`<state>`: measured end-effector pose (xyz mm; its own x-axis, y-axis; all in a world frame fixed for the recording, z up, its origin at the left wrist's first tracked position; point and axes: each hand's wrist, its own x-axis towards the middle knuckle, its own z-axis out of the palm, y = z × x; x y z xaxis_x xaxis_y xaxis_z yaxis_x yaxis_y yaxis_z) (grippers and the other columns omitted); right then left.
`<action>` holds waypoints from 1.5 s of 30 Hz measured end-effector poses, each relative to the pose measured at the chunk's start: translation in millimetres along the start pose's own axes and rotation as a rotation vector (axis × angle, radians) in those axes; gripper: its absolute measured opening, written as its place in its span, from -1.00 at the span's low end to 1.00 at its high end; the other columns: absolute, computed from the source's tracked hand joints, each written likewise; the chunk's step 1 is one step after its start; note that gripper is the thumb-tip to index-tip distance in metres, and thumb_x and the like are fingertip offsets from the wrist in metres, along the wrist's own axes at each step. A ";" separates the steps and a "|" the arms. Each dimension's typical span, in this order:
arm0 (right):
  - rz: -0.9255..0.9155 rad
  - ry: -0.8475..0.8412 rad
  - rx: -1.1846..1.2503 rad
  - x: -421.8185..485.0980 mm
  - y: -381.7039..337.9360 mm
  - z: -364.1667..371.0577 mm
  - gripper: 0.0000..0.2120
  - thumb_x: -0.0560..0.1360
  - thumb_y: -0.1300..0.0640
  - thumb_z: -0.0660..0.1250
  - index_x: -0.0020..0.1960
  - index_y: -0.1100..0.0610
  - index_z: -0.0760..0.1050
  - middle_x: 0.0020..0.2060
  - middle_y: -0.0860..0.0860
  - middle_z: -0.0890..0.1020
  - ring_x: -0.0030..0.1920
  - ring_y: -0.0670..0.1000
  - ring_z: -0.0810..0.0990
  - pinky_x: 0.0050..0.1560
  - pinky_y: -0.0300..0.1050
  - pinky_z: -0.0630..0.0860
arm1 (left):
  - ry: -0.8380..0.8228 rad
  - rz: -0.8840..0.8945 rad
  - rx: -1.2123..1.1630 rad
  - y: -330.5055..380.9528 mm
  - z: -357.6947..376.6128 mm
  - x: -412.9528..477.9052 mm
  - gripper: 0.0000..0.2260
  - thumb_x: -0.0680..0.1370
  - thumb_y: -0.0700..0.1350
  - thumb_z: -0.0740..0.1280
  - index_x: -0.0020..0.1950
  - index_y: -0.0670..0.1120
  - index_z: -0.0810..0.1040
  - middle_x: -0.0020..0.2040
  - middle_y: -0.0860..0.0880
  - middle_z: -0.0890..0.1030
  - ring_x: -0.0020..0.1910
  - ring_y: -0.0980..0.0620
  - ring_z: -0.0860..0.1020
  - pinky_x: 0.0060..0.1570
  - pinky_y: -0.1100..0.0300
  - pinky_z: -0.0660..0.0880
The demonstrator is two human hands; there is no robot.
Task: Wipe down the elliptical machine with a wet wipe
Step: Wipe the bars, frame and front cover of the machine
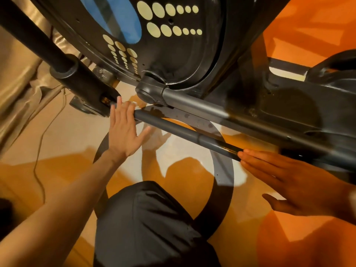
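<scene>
Black moulded housing of the elliptical machine (173,60) fills the upper half of the view, seen from above and close; it bears rows of cream oval dots (165,10) and a blue oval panel (123,20).

- Upper grey rail (202,106): runs from a rounded end cap below the housing down toward the right.
- Lower dark tube (173,130): lies just beside and below the upper rail and parallel to it, above the floor.
- Black crank arm (57,60): thick tube with a collar, slanting in from the upper left and ending near the tube's far end.
- Left hand (123,130): flat, fingers straight and together, thumb spread; the fingers lie over the far end of the lower tube, with the fingertips near the crank arm's end.
- Right hand (294,182): flat, fingers straight, thumb held apart; the fingertips touch the near end of the lower tube.
- Whether a wipe lies under either palm cannot be told.
- Knee (150,218): in black glossy fabric, lower centre, between the two forearms.
- Floor (77,132): glossy, in orange and pale patches with a dark ring pattern; it reflects the left hand.
- Thin cord (40,143): trails across the floor at left.
- Gold fabric (19,83): hangs in folds at the left edge.
</scene>
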<state>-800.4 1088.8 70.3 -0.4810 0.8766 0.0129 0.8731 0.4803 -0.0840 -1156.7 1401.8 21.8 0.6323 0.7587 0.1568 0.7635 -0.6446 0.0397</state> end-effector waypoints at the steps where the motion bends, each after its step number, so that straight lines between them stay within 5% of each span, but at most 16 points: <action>1: 0.004 -0.001 0.011 0.4 -0.1 0.3 -0.19 0.54 -0.17 0.28 0.62 0.27 0.17 0.62 0.22 0.19 0.62 0.21 0.16 0.50 0.13 0.21 | 0.014 0.041 -0.044 12.9 0.5 -1.5 -0.08 0.59 0.49 -0.14 0.54 -0.25 0.32 0.55 -0.27 0.34 0.67 -0.25 0.04 0.63 -0.25 -0.10; 9: 0.013 -0.023 0.003 -0.3 1.0 2.5 -0.19 0.56 -0.18 0.23 0.63 0.25 0.11 0.61 0.22 0.20 0.60 0.23 0.20 0.45 0.16 0.25 | 0.061 0.307 -0.078 63.9 11.4 -17.9 -0.22 0.64 0.41 -0.12 0.60 -0.16 0.23 0.57 -0.25 0.34 0.67 -0.22 0.08 0.63 -0.18 -0.14; 16: 0.022 -0.029 -0.006 -0.4 1.5 5.1 -0.20 0.56 -0.20 0.21 0.63 0.24 0.12 0.61 0.21 0.21 0.59 0.24 0.23 0.45 0.16 0.24 | -0.052 -0.016 0.047 -21.5 -0.2 4.7 -0.15 0.61 0.45 -0.16 0.56 -0.19 0.32 0.54 -0.23 0.36 0.67 -0.22 0.08 0.61 -0.29 -0.06; 21: 0.013 -0.016 -0.001 0.7 1.0 3.5 -0.20 0.56 -0.18 0.20 0.63 0.26 0.12 0.61 0.22 0.21 0.60 0.23 0.21 0.48 0.15 0.22 | -0.021 -0.079 -0.095 8.5 3.3 5.1 -0.06 0.55 0.53 -0.07 0.51 -0.26 0.31 0.53 -0.30 0.32 0.64 -0.31 0.09 0.63 -0.25 -0.05; 25: 0.010 -0.015 -0.006 0.7 0.8 3.0 -0.17 0.54 -0.18 0.25 0.63 0.26 0.11 0.61 0.22 0.19 0.61 0.22 0.16 0.50 0.13 0.20 | -0.013 0.202 -0.170 58.7 -0.1 -5.6 -0.05 0.55 0.53 -0.12 0.42 -0.29 0.40 0.43 -0.33 0.41 0.57 -0.36 0.24 0.57 -0.35 0.04; 33: 0.007 0.010 -0.013 2.6 -0.3 1.5 -0.21 0.54 -0.16 0.23 0.60 0.27 0.17 0.58 0.24 0.25 0.59 0.23 0.19 0.49 0.12 0.20 | -0.117 0.700 -0.050 82.6 -3.1 -6.8 -0.04 0.58 0.51 -0.14 0.64 -0.26 0.11 0.57 -0.33 0.31 0.63 -0.31 0.16 0.63 -0.20 -0.01; 38: 0.006 0.023 -0.003 4.0 -1.6 -2.0 -0.22 0.53 -0.15 0.25 0.59 0.28 0.18 0.57 0.25 0.27 0.58 0.22 0.20 0.52 0.11 0.20 | -0.261 0.789 -0.008 82.9 -24.1 4.4 -0.01 0.56 0.53 -0.10 0.66 -0.26 0.08 0.59 -0.33 0.28 0.65 -0.29 0.12 0.63 -0.19 0.02; 45: 0.014 0.031 -0.002 0.5 0.2 -2.9 -0.25 0.53 -0.13 0.29 0.57 0.28 0.28 0.57 0.24 0.27 0.61 0.19 0.16 0.62 0.03 0.03 | -0.320 0.854 -0.038 181.2 -44.3 -22.4 -0.05 0.61 0.47 -0.07 0.68 -0.25 -0.13 0.67 -0.27 0.02 0.67 -0.22 -0.18 0.63 -0.06 -0.27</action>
<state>-800.3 1089.4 73.1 -0.4659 0.8838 0.0430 0.8799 0.4679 -0.0824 -1038.3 1263.8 69.2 0.9910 0.0084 -0.1334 0.0178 -0.9975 0.0691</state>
